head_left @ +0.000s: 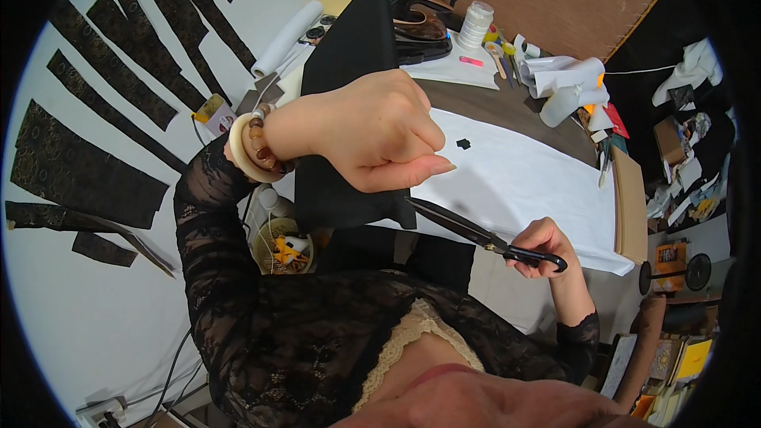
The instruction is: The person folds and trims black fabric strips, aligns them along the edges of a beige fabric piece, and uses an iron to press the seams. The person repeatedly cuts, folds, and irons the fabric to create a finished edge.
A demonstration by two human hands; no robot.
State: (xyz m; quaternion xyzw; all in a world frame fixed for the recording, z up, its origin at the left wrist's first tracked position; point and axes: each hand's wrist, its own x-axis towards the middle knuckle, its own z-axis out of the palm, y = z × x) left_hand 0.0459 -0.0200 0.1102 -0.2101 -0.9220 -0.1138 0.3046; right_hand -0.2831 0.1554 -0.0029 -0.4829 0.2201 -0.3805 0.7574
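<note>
Head view: my R hand (pixel 543 247) has the black scissors (pixel 476 234) by the handles, blades pointing up-left, tips right by the lower edge of the black cloth (pixel 349 51). Blades look nearly together; can't tell if there's a slight gap btwn them. My L hand (pixel 388 131) is balled up in front of the cloth, thumb laid along the curled fingers. Can't tell if any cloth is pinched in there, b/c the far side of the fist is hidden.

Cloth runs from above my L wrist down behind it, to just L of the scissor tips. Beyond, on the table, there's a white sheet (pixel 547 182) w/ a small black scrap (pixel 464 143) on it, apart from the blades. Dark patterned strips (pixel 143 24) are on the L side; a basket (pixel 260 252) sits below my L forearm.

Step in hand, my guess: trimming the cloth, prob. btwn snips. Next move prob. calls for the L hand keeping the edge taut & well clear, R hand opening the blades and lining them up w/ the edge. Main risk IMO: loose cloth folding btwn blades = crooked cut.
</note>
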